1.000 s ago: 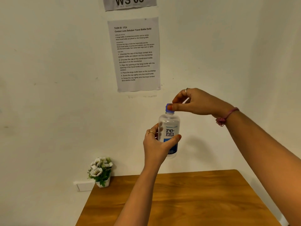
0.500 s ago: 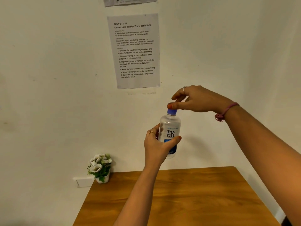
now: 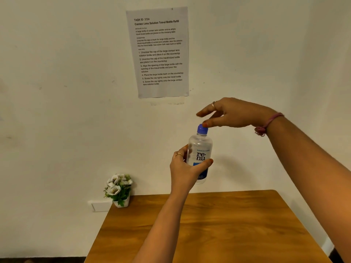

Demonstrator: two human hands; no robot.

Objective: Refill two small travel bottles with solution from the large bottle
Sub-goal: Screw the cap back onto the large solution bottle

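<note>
The large bottle is held upright in the air above the far edge of the counter. The left hand grasps its lower body. The right hand, at 12 o'clock of the bottle, is spread, its thumb touching the blue cap. Judged: smooth clear plastic, slightly yielding, moderately heavy if full. Grip mid-body; pinch the cap's sides.

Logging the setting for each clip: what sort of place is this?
Probably a staged recording workstation, not a real bathroom: a printed task sheet is taped to a bare white wall, and a small wooden table carries only a potted flower in view.
</note>
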